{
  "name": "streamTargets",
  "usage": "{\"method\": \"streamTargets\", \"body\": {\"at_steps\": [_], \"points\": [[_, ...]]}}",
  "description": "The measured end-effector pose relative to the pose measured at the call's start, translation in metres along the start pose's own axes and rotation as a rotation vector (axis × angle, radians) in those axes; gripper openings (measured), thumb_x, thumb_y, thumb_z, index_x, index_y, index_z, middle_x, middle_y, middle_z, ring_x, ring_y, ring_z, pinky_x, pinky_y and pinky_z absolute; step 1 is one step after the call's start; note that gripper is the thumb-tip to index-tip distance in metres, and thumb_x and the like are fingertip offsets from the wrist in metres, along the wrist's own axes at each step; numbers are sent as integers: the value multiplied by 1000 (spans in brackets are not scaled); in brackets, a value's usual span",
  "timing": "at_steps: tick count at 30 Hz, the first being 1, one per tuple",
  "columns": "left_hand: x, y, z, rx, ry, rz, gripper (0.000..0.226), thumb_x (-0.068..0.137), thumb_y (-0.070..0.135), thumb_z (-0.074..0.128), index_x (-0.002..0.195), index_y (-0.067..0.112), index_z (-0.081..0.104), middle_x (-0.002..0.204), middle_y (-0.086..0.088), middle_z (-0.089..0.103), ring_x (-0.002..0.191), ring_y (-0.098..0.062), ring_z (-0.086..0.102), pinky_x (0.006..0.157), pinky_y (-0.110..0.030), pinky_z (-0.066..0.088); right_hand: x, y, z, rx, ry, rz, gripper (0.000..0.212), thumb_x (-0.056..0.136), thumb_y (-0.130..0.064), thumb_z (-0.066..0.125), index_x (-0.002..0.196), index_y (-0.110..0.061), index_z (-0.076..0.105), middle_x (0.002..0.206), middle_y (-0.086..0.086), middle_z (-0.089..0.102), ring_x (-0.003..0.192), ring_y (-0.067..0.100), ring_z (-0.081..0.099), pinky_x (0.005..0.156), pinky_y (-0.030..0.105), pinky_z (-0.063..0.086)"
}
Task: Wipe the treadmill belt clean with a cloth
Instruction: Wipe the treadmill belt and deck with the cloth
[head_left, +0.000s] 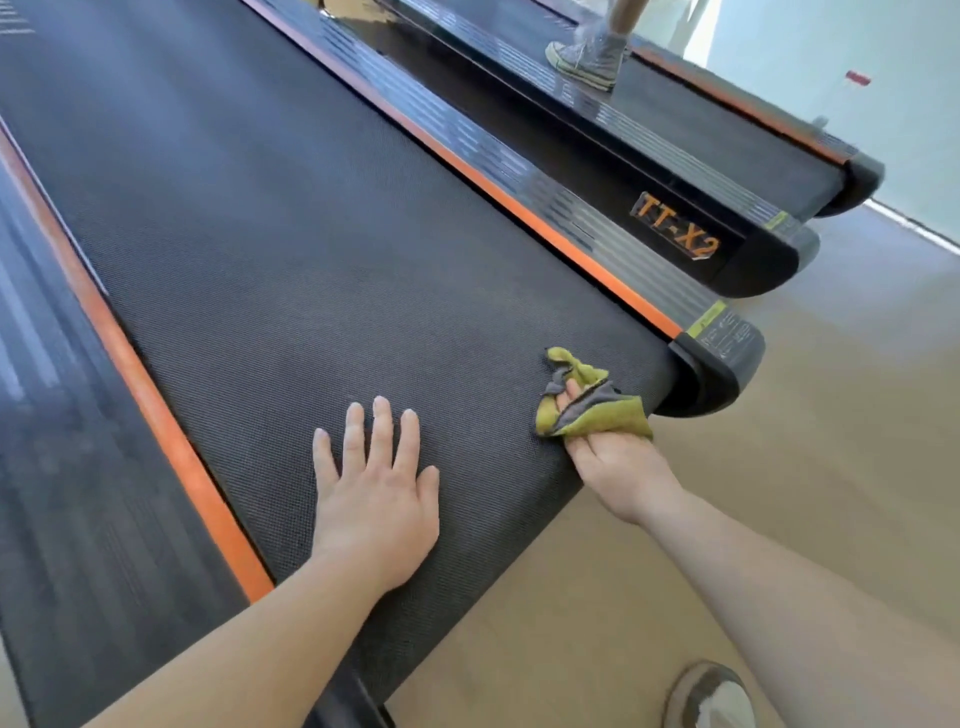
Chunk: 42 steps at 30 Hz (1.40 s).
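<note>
The black textured treadmill belt fills the middle of the head view, edged by orange side strips. My left hand lies flat on the belt near its rear end, fingers straight and spread. My right hand grips a crumpled yellow-green and grey cloth at the belt's rear right corner, the cloth bunched over my fingers and touching the belt.
A black end cap closes the right rail. A second treadmill marked TT-X2 stands to the right, with another person's grey sneaker on it. Tan floor lies behind, and a shoe toe shows at the bottom.
</note>
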<state>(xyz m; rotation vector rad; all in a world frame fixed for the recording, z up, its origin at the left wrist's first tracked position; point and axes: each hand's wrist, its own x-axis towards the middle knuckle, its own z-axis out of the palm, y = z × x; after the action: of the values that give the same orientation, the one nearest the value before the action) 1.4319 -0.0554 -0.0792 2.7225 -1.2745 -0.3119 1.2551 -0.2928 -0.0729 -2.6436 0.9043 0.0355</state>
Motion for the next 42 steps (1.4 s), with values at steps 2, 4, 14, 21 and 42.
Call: {"method": "streamTargets", "body": {"at_steps": [2, 4, 14, 21, 42], "points": [[-3, 1, 7, 28, 38, -4, 71, 100, 55, 2, 163, 23, -10, 171, -6, -14, 155, -30, -22, 124, -59, -10, 23, 36, -13, 50, 3, 179, 77, 103, -66, 13, 167, -23, 14, 173, -9, 1, 160, 11, -2, 130, 34, 2], [-2, 1, 9, 27, 58, 2, 72, 99, 56, 0, 163, 23, -8, 172, -6, -11, 156, -30, -20, 124, -59, -8, 38, 51, -22, 218, 23, 363, 74, 104, -61, 15, 167, -23, 12, 173, -9, -4, 160, 13, -4, 130, 35, -1], [1, -2, 14, 49, 50, 4, 72, 100, 55, 16, 162, 19, 21, 170, -8, 14, 158, -31, 3, 125, -61, 7, 39, 37, -16, 402, 103, 511, 57, 99, -75, 32, 154, -61, 24, 169, -21, -22, 156, 24, -26, 128, 58, -1], [2, -2, 14, 33, 56, 5, 71, 101, 54, 19, 162, 19, 22, 170, -9, 13, 158, -32, 2, 125, -62, 8, 69, 30, -3, 409, 227, 642, 49, 113, -36, 24, 163, -38, 23, 172, -8, -19, 158, 29, -18, 127, 61, 1], [-1, -1, 1, -16, 14, 16, 72, 101, 54, 9, 164, 22, -3, 171, -8, -13, 155, -32, -22, 123, -60, -9, 49, -90, 20, -42, 101, 469, 60, 110, -42, 9, 166, -23, 9, 174, -4, 0, 160, 25, -2, 129, 48, -4]]}}
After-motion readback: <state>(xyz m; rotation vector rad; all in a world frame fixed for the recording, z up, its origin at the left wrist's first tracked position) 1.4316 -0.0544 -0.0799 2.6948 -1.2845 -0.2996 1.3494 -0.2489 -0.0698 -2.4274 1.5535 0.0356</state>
